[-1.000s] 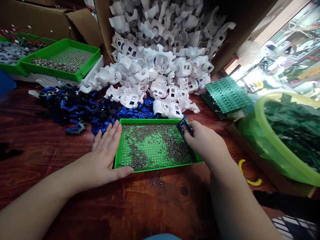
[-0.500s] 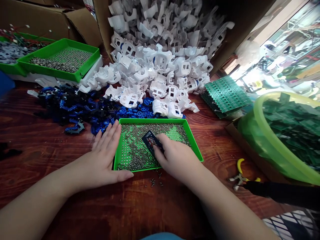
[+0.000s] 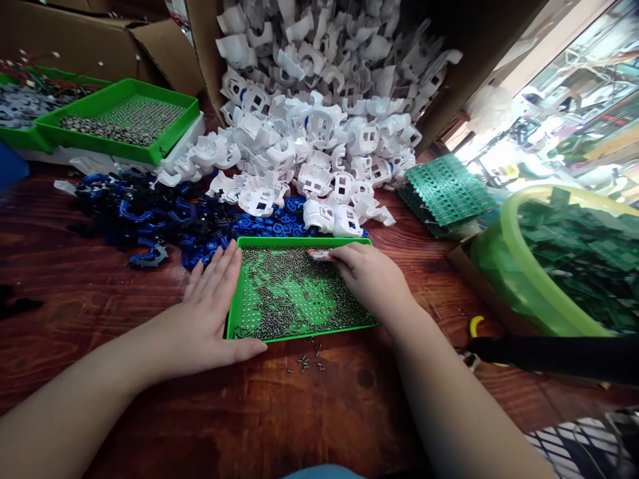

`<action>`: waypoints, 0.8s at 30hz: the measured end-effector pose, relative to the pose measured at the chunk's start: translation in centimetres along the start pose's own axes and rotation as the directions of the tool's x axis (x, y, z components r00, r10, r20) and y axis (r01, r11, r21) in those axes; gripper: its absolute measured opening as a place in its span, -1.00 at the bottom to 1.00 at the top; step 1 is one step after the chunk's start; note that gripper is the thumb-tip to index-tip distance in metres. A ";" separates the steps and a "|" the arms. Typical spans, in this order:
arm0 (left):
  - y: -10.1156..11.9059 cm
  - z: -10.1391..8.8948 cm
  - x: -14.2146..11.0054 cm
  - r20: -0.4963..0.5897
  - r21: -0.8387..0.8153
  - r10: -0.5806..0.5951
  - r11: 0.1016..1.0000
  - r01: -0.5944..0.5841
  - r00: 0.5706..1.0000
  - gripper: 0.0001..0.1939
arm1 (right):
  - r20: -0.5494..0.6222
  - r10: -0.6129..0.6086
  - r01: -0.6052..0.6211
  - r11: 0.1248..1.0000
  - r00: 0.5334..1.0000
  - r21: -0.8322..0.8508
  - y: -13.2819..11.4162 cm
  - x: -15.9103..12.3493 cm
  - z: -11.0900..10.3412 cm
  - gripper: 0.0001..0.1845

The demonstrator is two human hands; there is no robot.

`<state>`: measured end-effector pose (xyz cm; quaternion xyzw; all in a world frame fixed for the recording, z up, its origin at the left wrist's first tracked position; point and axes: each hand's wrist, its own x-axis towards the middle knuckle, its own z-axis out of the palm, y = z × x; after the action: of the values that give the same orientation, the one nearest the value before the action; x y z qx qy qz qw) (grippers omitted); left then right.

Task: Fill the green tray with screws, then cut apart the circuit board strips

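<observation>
A few loose screws (image 3: 308, 362) are seen scattered on the wooden table (image 3: 74, 279), just in front of the near rim of a green tray (image 3: 234, 313). The tray's left edge is braced by the left hand (image 3: 212, 313), laid flat and open with the fingers spread along the rim and the thumb pressed against the near corner; nothing is gripped by it. Inside the tray, a layer of small metal screws (image 3: 279, 293) is spread across the perforated floor. Over the tray's far right part, the right hand (image 3: 372, 279) is held with its fingers pinched around a card (image 3: 319, 254), whose edge is set down among the screws near the far rim. Just beyond the tray, blue plastic parts (image 3: 150, 216) are heaped, and behind them a great pile of white plastic housings (image 3: 319, 126) is spilled from a cardboard box. A second green tray (image 3: 124, 120) is seen far left; green circuit boards (image 3: 446, 193) and a green tub (image 3: 529, 279) are seen right.
</observation>
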<state>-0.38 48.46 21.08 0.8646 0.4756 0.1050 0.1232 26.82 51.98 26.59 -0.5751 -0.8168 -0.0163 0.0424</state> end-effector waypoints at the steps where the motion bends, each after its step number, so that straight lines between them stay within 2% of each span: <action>1: 0.0 0.0 0.0 0.004 -0.002 0.000 1.000 0.000 1.000 0.11 | 0.042 -0.052 0.051 0.999 0.998 0.008 -0.1 -0.1 -0.2 -0.83; 3: 0.0 -0.1 0.0 0.009 -0.005 -0.002 1.000 0.002 1.000 0.10 | 0.093 -0.128 0.124 0.991 0.987 0.045 -0.3 -0.5 -0.7 -0.83; 5: 0.1 -0.1 0.0 0.008 -0.010 -0.003 1.000 0.003 1.000 0.10 | 0.089 -0.153 0.147 0.986 0.984 0.073 -0.4 -0.8 -1.1 -0.85; 9: 0.1 -0.1 0.1 0.021 -0.013 -0.007 1.000 0.007 1.000 0.11 | -0.001 -0.096 0.096 0.995 0.995 -0.001 -0.7 -0.1 -0.6 -0.82; 12: 0.2 -0.1 0.1 0.023 -0.008 -0.015 1.000 0.015 1.000 0.11 | 0.019 -0.096 0.096 0.995 0.995 -0.029 -1.2 0.4 -0.2 -0.78; 15: 0.3 -0.2 0.1 0.024 -0.010 -0.013 1.000 0.013 1.000 0.11 | 0.110 -0.177 0.172 0.984 0.978 0.055 -1.6 -0.2 -1.0 -0.76; 18: 0.4 -0.5 0.2 0.039 -0.016 -0.006 1.000 0.007 0.999 0.12 | 0.190 -0.277 0.246 0.954 0.942 0.168 -1.9 -1.6 -2.5 -0.76; 21: 0.4 -0.6 0.2 0.068 -0.012 -0.015 1.000 0.016 0.998 0.13 | 0.182 -0.296 0.237 0.927 0.938 0.290 -2.9 -2.4 -3.4 -0.82; 24: 0.3 -0.4 0.2 0.049 -0.007 -0.011 1.000 0.011 0.999 0.12 | 0.159 -0.317 0.228 0.881 0.935 0.416 -4.8 -2.3 -2.7 -0.85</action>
<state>-0.16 48.47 21.59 0.8640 0.4766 0.0848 0.1385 23.24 48.00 29.23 -0.4318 -0.8761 0.2054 0.0619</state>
